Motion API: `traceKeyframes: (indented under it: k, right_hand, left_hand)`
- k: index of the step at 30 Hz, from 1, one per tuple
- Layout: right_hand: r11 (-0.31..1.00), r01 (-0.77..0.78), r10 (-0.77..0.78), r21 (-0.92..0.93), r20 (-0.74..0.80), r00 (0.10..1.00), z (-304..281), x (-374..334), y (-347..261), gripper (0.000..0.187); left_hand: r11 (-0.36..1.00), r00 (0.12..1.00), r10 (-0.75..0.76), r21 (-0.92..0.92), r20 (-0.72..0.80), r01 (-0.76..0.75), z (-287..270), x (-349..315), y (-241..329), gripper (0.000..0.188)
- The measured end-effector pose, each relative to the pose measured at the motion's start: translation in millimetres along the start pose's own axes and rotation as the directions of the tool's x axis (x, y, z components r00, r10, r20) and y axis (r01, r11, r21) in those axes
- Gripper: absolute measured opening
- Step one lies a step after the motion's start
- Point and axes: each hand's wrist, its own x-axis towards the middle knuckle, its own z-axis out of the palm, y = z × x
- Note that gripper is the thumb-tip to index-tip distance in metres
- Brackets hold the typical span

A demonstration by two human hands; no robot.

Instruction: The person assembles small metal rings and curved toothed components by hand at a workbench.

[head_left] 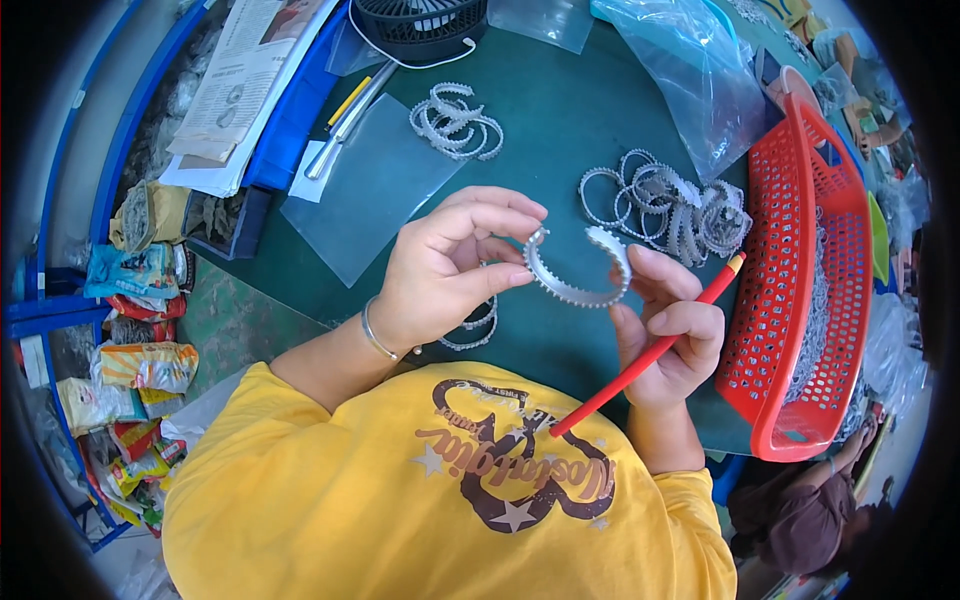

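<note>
An open, C-shaped grey metal ring with toothed edges [580, 297] is held up between my two hands, its gap facing away from me. My left hand [440, 262] pinches one end between thumb and fingers. At the other end, my right hand [672, 335] grips the ring with thumb and index finger. A red pencil [625, 388] also lies slanted through the right hand's fingers, one tip toward my shirt. Below my left hand, more rings [475, 330] lie on the green table [540, 130], partly hidden by the hand.
A loose group of similar rings [457, 122] lies farther back, and a larger heap [690, 210] sits right, beside a red perforated basket [790, 270]. Plastic bags [690, 80], a black fan [422, 25] and newspapers [245, 80] edge the table. Another person [805, 515] is at lower right.
</note>
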Motion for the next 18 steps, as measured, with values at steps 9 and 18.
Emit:
traceKeyframes:
  k: [9,18]
  right_hand:
    - [0.912,-0.296,0.332,0.283,-0.088,0.939,-4.3,-13.5,18.0,0.032]
    - [0.644,-0.456,0.578,0.615,0.000,0.816,0.8,-19.7,22.1,0.035]
  left_hand:
    - [0.931,0.978,0.145,0.313,0.153,-0.187,5.3,1.1,12.2,0.030]
    - [0.948,0.951,-0.257,0.239,0.174,0.213,8.9,-0.5,8.9,0.028]
